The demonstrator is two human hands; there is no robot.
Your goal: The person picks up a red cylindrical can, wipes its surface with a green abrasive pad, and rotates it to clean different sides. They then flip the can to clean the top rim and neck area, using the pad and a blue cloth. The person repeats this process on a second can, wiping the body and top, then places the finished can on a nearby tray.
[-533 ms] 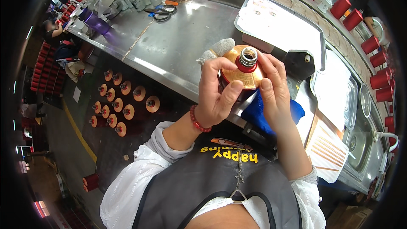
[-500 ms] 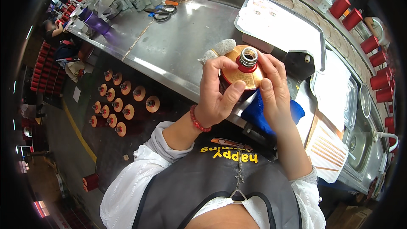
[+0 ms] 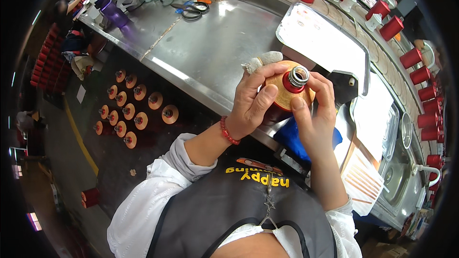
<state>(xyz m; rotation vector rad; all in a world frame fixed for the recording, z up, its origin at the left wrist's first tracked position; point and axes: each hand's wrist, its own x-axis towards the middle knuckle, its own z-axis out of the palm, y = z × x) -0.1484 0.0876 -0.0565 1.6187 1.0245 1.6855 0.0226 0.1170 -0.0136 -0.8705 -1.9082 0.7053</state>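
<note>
Between my two hands is a red bottle [image 3: 278, 96] with a gold shoulder, a red collar and an open, threaded clear glass neck. The neck tilts up toward me. My left hand [image 3: 249, 102] grips the bottle's left side, its thumb pressed on the gold shoulder. One finger of that hand wears a grey cloth wrap [image 3: 264, 60] with a band round it. My right hand [image 3: 316, 117] closes round the right side, thumb at the front of the shoulder. The lower part of the bottle is mostly hidden by my hands. Beneath it lies a blue cloth [image 3: 292, 139].
A metal worktable [image 3: 210, 43] carries scissors [image 3: 192, 11], a purple bottle [image 3: 112, 13] and a white tray [image 3: 320, 36]. Several gold-shouldered bottles [image 3: 141, 120] stand at lower left. Red containers [image 3: 392, 28] line a curved conveyor [image 3: 368, 43]. A sink [image 3: 399, 177] is at right.
My hands and the bottle have shifted slightly right and down in the picture. The bottle appears turned, with the embossed patch on its shoulder less visible. The whole view has moved a little.
</note>
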